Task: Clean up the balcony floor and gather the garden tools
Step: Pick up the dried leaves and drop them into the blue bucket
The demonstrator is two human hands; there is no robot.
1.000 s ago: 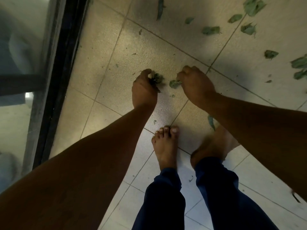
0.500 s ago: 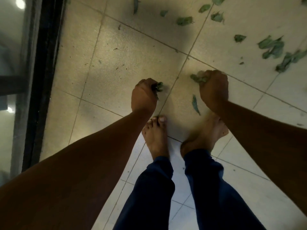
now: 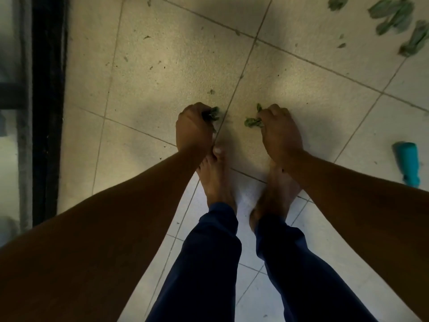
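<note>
**Inspector A:** Nearest the camera: bare feet (image 3: 217,182) and dark blue trouser legs (image 3: 204,263) on the tiled floor (image 3: 162,66). Just beyond, the left hand (image 3: 193,129) has its fingers clamped on a bunch of green leaves (image 3: 212,113). The right hand (image 3: 279,131) pinches another leaf cluster (image 3: 253,122).

**Inspector B:** Change since a second ago?

**A:** The loose leaf by the right foot is gone from the tile. I judge it collected. The near patch now carries only specks.

**B:** Remaining work?

**A:** Far right, limp, crumpled leaves (image 3: 394,17) lie scattered, well apart from both hands. A teal handle (image 3: 408,163), likely a garden tool, lies at the right, untouched.
</note>
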